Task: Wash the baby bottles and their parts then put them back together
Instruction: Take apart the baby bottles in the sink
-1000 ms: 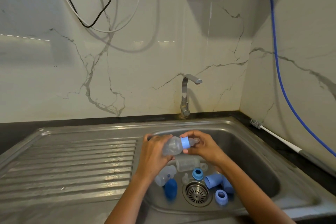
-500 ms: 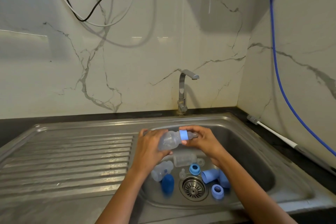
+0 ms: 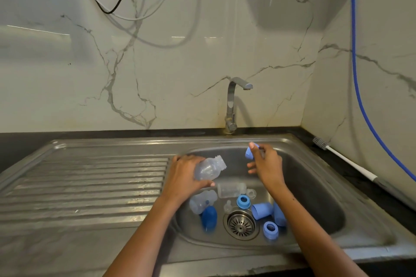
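My left hand [image 3: 183, 176] grips a clear baby bottle [image 3: 210, 168] on its side over the sink basin [image 3: 315, 189], its threaded neck bare and pointing right. My right hand [image 3: 266, 164] pinches the blue screw ring with its teat [image 3: 249, 152], held apart from the bottle to its right. On the basin floor lie another clear bottle [image 3: 230, 189], a third clear bottle [image 3: 201, 202], a dark blue cap [image 3: 209, 218], two blue rings [image 3: 243, 201] [image 3: 270, 229], light blue caps [image 3: 262, 210] and a clear teat [image 3: 228, 206].
The drain strainer [image 3: 240, 225] sits at the basin's middle. A steel tap [image 3: 233, 105] stands behind the basin, with no water running. A ribbed draining board [image 3: 90, 184] lies to the left. A white-handled bottle brush [image 3: 346, 161] rests on the dark counter at right, under a blue hose [image 3: 360, 96].
The blue ring with its teat has come off the bottle. My right hand has carried it to the right and up, away from the neck; my left hand still grips the bottle.
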